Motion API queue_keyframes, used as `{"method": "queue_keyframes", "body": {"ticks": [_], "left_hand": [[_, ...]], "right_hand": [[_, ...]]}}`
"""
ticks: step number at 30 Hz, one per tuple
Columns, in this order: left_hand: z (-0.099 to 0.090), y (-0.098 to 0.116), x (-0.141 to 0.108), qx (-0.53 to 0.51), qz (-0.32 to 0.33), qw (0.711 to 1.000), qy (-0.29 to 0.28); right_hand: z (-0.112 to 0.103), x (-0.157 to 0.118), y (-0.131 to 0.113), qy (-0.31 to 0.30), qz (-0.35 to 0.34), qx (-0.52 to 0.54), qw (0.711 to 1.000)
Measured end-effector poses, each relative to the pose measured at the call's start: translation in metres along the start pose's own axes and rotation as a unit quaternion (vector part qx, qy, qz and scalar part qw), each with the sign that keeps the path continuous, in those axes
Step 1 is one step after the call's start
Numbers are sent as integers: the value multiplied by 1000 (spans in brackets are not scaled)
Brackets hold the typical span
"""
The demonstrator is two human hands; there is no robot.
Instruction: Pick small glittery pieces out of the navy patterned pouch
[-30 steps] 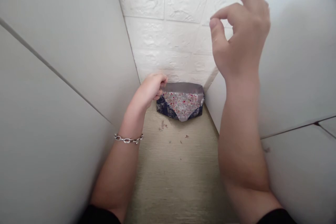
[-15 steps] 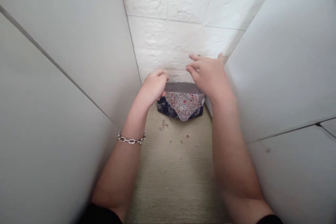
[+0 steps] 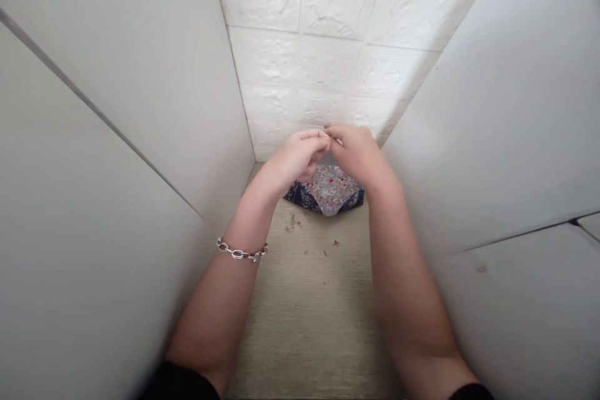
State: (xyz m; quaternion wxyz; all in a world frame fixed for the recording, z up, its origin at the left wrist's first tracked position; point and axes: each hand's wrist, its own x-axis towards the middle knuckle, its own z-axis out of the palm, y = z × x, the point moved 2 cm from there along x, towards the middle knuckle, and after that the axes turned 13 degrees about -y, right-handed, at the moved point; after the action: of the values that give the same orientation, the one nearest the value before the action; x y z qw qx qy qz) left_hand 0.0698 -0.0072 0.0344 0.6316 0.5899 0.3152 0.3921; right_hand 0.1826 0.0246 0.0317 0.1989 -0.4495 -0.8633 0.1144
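Observation:
Fingertips of my left hand (image 3: 302,159) and my right hand (image 3: 359,156) meet above a small bag (image 3: 352,200). Both hands are closed in a pinch; whatever lies between the fingers is too small or hidden to make out. The bag has a dark blue patterned border and a clear middle part, through which many tiny pale, pink and red pieces (image 3: 330,186) show. It lies on the floor near the wall, its back edge mostly covered by my hands. A silver chain bracelet (image 3: 239,254) circles my left wrist.
White embossed tiles (image 3: 332,56) cover the wall ahead. Pale panels rise on the left (image 3: 117,106) and right (image 3: 506,119), close to my arms. Several brown crumbs (image 3: 293,222) are scattered on the light wood-look floor (image 3: 314,325).
My right hand has come down and to the left, its spread fingers closing to a pinch. My left hand has moved slightly right, so the fingertips now meet over the bag.

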Motion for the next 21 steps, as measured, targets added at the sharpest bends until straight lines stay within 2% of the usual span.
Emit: {"method": "queue_keyframes", "body": {"ticks": [3,6,8,14,18,21], "left_hand": [[-4,7,-3,-79,69,993,61],[-11,13,-7,-165,148,965,137],[-15,14,-8,-205,178,947,175],[-22,14,-10,-235,218,918,235],[-23,14,-11,-241,239,908,246],[-24,14,-11,-231,215,914,255]], "right_hand": [[4,1,14,26,43,5,999],[8,1,29,37,94,4,995],[11,-1,39,40,140,-7,989],[11,-12,61,103,298,-53,947],[9,-17,73,101,347,-22,932],[10,-16,73,65,341,79,934]]}}
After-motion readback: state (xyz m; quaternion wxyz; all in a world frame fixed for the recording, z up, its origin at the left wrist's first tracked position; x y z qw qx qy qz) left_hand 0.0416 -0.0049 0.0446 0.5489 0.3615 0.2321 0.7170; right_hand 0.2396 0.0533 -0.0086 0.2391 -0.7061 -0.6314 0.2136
